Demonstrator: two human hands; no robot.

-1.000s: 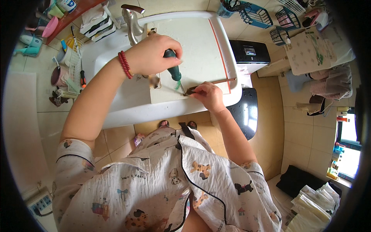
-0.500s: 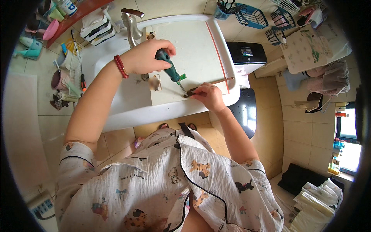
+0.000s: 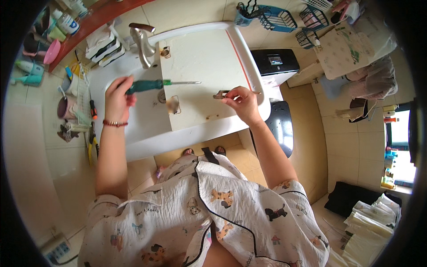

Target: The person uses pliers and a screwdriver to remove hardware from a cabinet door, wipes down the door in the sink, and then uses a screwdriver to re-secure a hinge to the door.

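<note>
Left hand (image 3: 117, 99) grips the screwdriver (image 3: 149, 85), extending rightward.

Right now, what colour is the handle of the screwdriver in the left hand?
Dark green; the screwdriver handle shows in the head view.

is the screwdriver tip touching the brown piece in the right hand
Apart: the head view shows white board between the screwdriver tip and the brown piece.

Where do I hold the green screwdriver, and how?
I'd hold the green screwdriver by its handle, coming from the person's left and wrapping right around it. The handle is the thick end, at the left, where the left hand grips it; the thin metal shaft points right.
</note>
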